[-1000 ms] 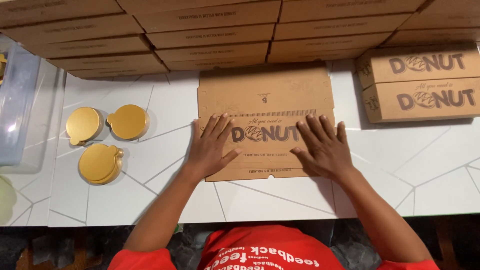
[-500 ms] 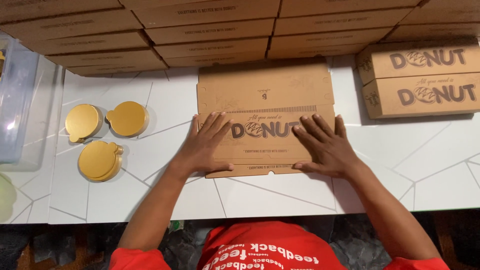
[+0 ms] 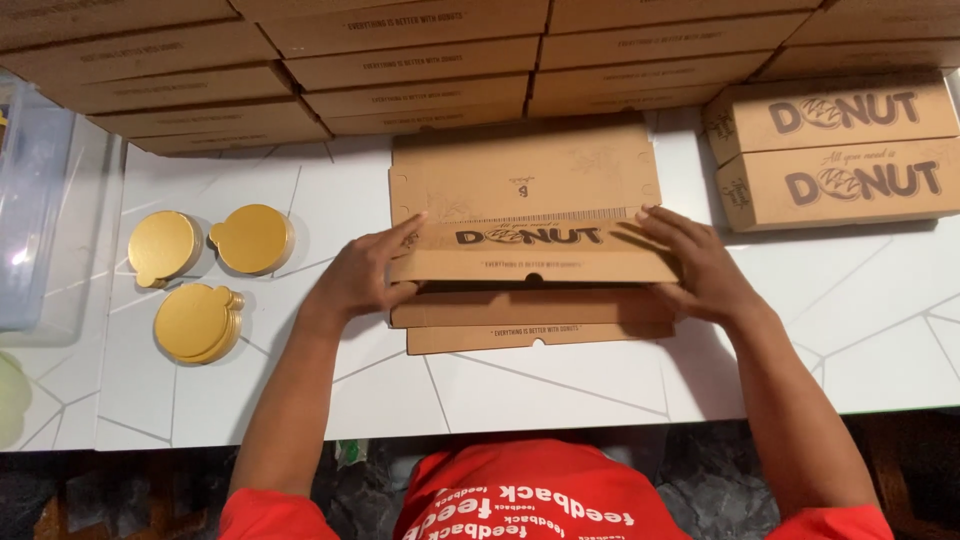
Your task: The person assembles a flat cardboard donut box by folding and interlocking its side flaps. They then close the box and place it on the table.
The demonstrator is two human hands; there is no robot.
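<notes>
With the front panel of the flat brown cardboard box blank [image 3: 530,215] on the white table [image 3: 560,385] pinched up by the fingers of the left hand [image 3: 362,278] and right hand [image 3: 700,268] (one at each end), an off-score, crooked crease is risked if one end is lifted faster.

Both bare arms reach forward from red sleeves, elbows apart. The left hand [image 3: 362,275] curls with fingers pointing right and thumb tucked under. The right hand [image 3: 700,268] mirrors it, fingers spread leftward.
</notes>
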